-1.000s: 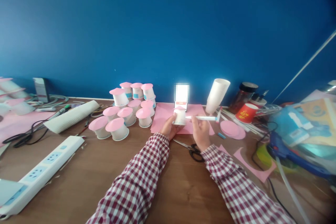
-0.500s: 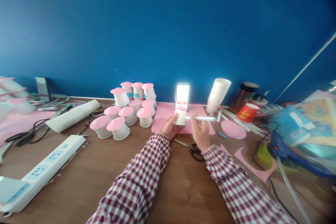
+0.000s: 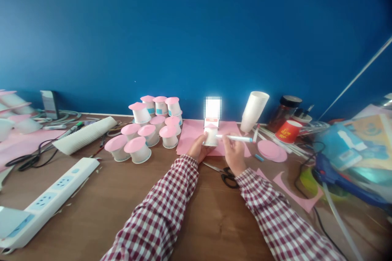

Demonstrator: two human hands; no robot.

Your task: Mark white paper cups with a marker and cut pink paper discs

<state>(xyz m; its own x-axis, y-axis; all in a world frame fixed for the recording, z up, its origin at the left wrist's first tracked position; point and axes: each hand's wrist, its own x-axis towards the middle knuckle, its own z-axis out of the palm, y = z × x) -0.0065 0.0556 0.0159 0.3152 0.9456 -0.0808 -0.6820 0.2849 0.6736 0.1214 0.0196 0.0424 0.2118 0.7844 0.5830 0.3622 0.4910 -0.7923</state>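
Observation:
My left hand is closed around the left side of a small white paper cup with a pink top. In my right hand is a white marker pen, its blue end pointing right and its other end at the cup's right side. Whether the tip touches the cup I cannot tell. Both hands are over a pink paper sheet. Behind the cup a phone leans upright, its screen glaring and blurred. A pair of scissors with black handles lies just below my hands.
Several paper cups with pink cone tops stand to the left. A stack of white cups, pink paper discs, a red cup and a blue glue gun are on the right. A power strip lies front left.

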